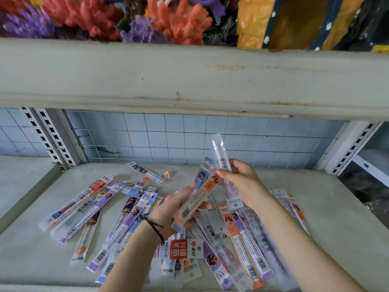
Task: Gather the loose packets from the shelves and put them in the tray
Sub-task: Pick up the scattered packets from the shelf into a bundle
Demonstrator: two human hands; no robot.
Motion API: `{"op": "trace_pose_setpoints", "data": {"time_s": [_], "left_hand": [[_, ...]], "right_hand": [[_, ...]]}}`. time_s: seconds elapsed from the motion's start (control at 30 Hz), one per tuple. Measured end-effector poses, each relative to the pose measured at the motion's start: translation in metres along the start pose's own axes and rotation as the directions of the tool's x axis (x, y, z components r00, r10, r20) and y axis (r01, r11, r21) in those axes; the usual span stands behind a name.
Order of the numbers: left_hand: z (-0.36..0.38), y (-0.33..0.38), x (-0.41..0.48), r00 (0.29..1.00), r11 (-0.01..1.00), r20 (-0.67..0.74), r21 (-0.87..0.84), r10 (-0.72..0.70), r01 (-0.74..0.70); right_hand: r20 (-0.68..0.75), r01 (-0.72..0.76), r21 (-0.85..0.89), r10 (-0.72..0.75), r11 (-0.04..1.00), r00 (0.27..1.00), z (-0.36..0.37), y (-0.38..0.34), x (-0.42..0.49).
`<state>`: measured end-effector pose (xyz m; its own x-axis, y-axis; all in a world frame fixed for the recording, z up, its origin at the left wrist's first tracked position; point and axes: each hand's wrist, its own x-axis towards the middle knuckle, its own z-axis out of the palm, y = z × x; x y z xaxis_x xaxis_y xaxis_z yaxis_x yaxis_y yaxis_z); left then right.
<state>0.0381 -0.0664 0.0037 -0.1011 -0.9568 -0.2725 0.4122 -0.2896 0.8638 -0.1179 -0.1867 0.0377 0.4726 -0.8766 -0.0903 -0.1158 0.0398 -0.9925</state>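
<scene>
Your left hand (pixel 168 209) curled its fingers round an orange packet (pixel 197 199), holding it slanted above the shelf (pixel 37 256), with a bluish packet (pixel 203 175) tucked just behind it in the same grip. Your right hand (pixel 242 182) pinched a clear packet (pixel 220 150) between thumb and fingers, nearly upright, its top end reaching up in front of the tiled wall (pixel 168 135). The two hands were close together, and the right forefinger lay at the upper end of the orange packet. Beneath them the loose packets (pixel 101 207) lay scattered and overlapping across the shelf, purple, orange and clear, one with a red label (pixel 181 248) just beside your left forearm. A dark cord (pixel 155 228) circled your left wrist. Above the upper shelf edge (pixel 189 76) stood orange and purple artificial flowers (pixel 168 20).
</scene>
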Motion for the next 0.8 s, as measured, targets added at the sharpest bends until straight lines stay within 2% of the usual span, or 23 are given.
{"op": "trace_pose_setpoints", "data": {"time_s": [0.07, 0.2, 0.33, 0.4, 0.47, 0.67, 0.8], "left_hand": [[0.009, -0.001, 0.002, 1.000, 0.997, -0.007, 0.083, 0.005, -0.005], [0.010, -0.005, 0.003, 0.992, 0.992, 0.011, 0.004, 0.128, -0.128], [0.016, -0.009, 0.007, 0.970, 0.972, -0.146, -0.108, 0.194, -0.211], [0.020, -0.011, 0.012, 0.931, 0.955, -0.275, -0.101, 0.242, -0.278], [0.022, -0.012, 0.015, 0.898, 0.941, -0.328, -0.066, 0.294, -0.332], [0.024, -0.018, 0.021, 0.894, 0.950, -0.330, 0.021, 0.302, -0.313], [0.013, -0.017, 0.012, 0.920, 0.955, -0.312, -0.095, 0.238, -0.280]], "right_hand": [[0.004, 0.015, 0.024, -0.015, 1.000, 1.000, 0.008, -0.003, 0.000], [-0.023, -0.045, 0.247, 0.052, 0.968, 0.998, 0.008, -0.008, 0.001], [-0.033, -0.129, 0.522, 0.170, 0.843, 0.985, 0.010, -0.011, -0.001], [-0.013, -0.153, 0.539, 0.190, 0.828, 0.982, 0.014, -0.010, -0.005], [0.030, -0.173, 0.506, 0.183, 0.845, 0.983, 0.019, -0.007, -0.009], [0.018, -0.157, 0.479, 0.169, 0.864, 0.985, 0.035, 0.004, -0.015], [-0.056, -0.128, 0.548, 0.190, 0.826, 0.980, 0.020, 0.002, -0.013]]}}
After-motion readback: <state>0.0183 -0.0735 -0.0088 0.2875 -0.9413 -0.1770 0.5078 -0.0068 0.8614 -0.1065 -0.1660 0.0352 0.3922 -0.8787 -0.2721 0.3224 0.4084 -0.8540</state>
